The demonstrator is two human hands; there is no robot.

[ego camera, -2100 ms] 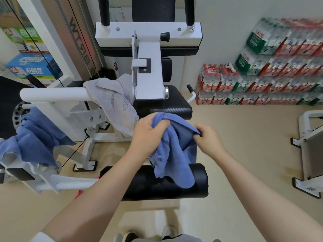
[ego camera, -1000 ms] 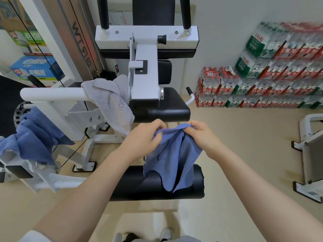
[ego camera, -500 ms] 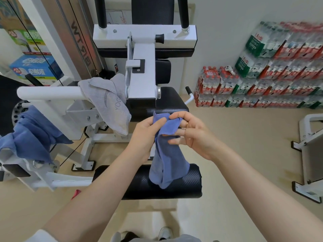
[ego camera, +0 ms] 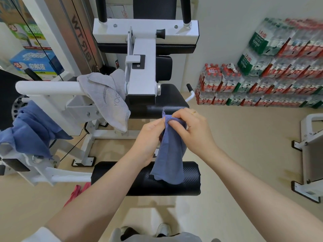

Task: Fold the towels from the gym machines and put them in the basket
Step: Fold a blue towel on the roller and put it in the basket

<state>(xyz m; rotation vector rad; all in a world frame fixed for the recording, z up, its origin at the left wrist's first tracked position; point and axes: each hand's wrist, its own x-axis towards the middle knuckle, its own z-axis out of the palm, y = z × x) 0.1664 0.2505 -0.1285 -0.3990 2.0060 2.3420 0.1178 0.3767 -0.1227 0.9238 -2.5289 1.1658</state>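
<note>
Risk first, judged from the grip: only the top hem pinched, lower end of the soft blue microfibre towel (ego camera: 168, 154) hanging free in front of the black padded roller (ego camera: 145, 179), so a loosened pinch could drop it to the floor, or a crooked fold could leave the edges mismatched. Just above the roller, left hand (ego camera: 148, 137) curled round the towel's left edge, fingers closed on the cloth. Right hand (ego camera: 190, 130) beside it, thumb and fingertips clamped on the same top hem, a ring on one finger; both hands touching the towel and nearly touching each other. Towel itself bunched narrow and vertical, held between the two hands, its bottom overlapping the roller's front face.

Left of the roller and beyond it, a pale grey towel with faint lettering (ego camera: 110, 100) draped over the white machine bar (ego camera: 47, 88). Further left of the roller, a second crumpled blue towel (ego camera: 29, 128) slung over the white frame. Both not yet folded. Beyond the roller to the right, stacked shrink-wrapped packs of bottled water (ego camera: 262, 79) against the wall. No basket in view, so the drop-off spot cannot be told.
</note>
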